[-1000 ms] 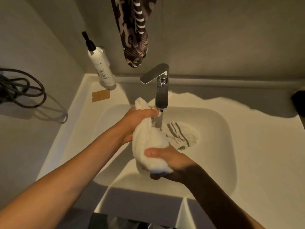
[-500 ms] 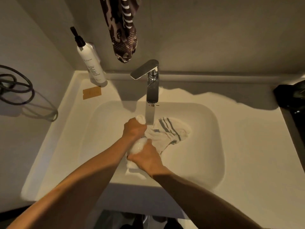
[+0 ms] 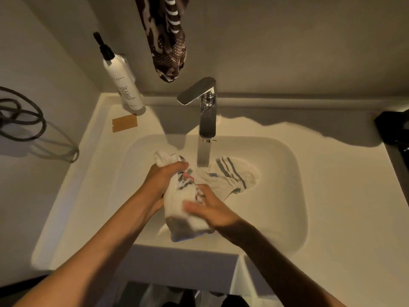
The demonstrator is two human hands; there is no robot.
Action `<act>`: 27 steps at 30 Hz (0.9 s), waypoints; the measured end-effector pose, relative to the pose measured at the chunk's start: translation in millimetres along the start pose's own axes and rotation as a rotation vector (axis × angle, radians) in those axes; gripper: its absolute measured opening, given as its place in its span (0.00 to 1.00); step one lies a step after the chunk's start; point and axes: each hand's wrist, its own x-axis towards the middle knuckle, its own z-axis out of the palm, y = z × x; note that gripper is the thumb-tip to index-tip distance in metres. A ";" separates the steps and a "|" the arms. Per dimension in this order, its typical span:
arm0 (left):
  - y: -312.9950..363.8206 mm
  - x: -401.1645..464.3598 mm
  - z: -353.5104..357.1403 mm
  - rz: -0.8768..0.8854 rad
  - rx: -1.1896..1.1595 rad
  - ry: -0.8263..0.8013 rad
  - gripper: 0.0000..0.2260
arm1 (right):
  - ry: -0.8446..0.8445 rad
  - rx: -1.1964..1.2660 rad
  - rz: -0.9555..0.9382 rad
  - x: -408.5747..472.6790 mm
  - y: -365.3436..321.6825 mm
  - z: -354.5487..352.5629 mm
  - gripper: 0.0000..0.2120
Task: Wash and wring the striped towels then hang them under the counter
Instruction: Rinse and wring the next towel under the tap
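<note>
A white towel with grey stripes point(image 3: 178, 202) is bunched into a roll over the white sink basin point(image 3: 285, 173). My left hand point(image 3: 164, 179) grips its upper end. My right hand point(image 3: 212, 210) wraps around its lower part, fingers blurred. A second striped towel point(image 3: 232, 176) lies wet in the basin just right of my hands, under the chrome faucet point(image 3: 207, 116). Water runs from the spout onto it.
A white pump bottle point(image 3: 122, 80) stands at the back left corner of the counter, with a tan label point(image 3: 124, 122) lying beside it. A dark patterned cloth point(image 3: 168, 41) hangs above the faucet. Dark cables point(image 3: 20, 116) hang on the left wall. A black object point(image 3: 396, 127) sits at the right edge.
Both hands and the rolled towel have dropped from beside the spout down into the basin. My right hand has shifted from under the roll to over its lower part.
</note>
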 end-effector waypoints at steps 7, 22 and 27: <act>44.8 -15.1 18.5 0.110 -0.157 -0.318 0.07 | -0.145 0.824 0.219 10.0 15.3 13.1 0.44; 55.9 9.7 8.6 0.100 0.383 -0.097 0.06 | -0.489 0.261 -0.069 -5.3 -42.8 31.9 0.15; 28.6 29.6 6.6 0.115 0.643 -0.069 0.05 | 0.016 -0.102 0.176 7.5 -26.0 22.4 0.09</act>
